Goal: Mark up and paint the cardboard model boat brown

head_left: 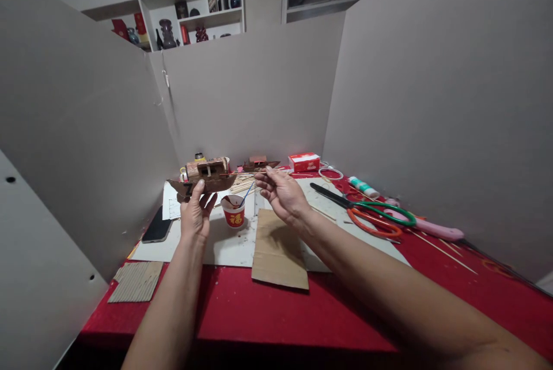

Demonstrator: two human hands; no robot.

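My left hand (196,211) grips a brown cardboard model boat (203,182) from below, holding it up above the table. The boat has a cabin with a window opening and a dark mark on its hull. Between the fingertips of my right hand (280,191) is a thin stick (244,173), level, with its far end at the boat's right side; whether it touches is unclear. Under and between the hands stands a red and white paper cup (234,217) with brown paint inside and a blue-handled tool (246,194) leaning in it.
Corrugated cardboard (276,255) lies below my right hand. Large scissors (367,208), a pink glue gun (436,230) and a white-green bottle (363,187) are on the right. A phone (158,225) lies left. Another model boat (259,163) and a red box (304,162) stand behind. Grey panels surround the table.
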